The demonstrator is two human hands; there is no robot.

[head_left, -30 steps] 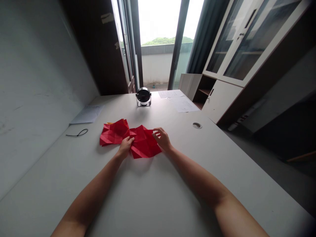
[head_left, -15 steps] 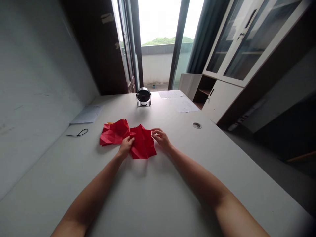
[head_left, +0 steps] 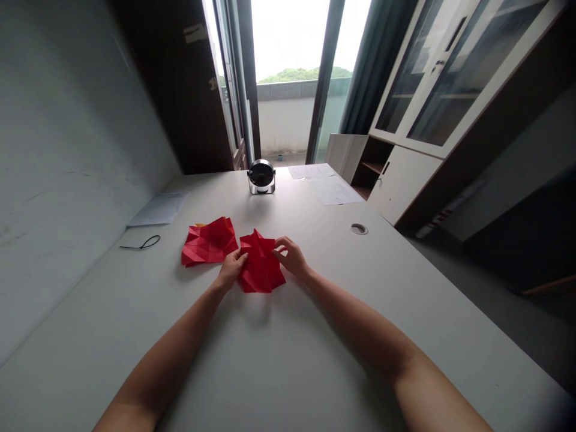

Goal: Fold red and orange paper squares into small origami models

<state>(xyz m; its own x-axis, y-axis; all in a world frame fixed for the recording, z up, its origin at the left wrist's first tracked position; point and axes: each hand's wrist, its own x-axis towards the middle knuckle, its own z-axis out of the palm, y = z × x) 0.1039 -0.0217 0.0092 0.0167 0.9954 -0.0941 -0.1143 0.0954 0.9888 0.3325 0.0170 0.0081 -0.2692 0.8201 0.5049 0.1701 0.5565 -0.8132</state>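
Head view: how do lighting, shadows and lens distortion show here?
Head view: sky through the window is blown out white; head view: sheen whitens the far end of the table, a soft shadow falls below the held red paper; head view: the cabinet leans, apparently from wide-angle distortion.

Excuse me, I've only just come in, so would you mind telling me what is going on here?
A person is holding a creased red sheet over a white table, with the left hand at its left edge and the right hand pinching its right edge. More creased red sheets lie just to its left, with a bit of orange showing behind. A round black device stands farther back.
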